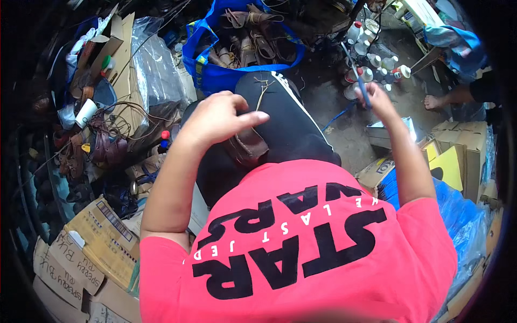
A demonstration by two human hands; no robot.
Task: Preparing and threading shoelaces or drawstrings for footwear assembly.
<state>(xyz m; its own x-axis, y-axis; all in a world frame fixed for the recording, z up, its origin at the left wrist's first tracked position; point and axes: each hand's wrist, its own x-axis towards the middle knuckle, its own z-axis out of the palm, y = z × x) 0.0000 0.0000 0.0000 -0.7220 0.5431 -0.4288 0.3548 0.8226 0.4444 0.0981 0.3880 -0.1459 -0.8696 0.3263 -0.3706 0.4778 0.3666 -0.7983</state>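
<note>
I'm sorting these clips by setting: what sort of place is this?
Probably a cramped shoe-making or repair workshop: brown shoe-like pieces sit in a blue bag, a brown leathery piece lies on the person's lap, and small bottles cluster on the floor.

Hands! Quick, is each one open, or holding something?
Left hand: open, thumb spread, above the brown leather piece; can't tell whether it touches.
Right hand: closed around a long, thin bluish tool.

The lap (288, 132) bears a brown leather piece (251, 148), the floor (353, 145) bottles (388, 63) and a blue bag (202, 76).
</note>
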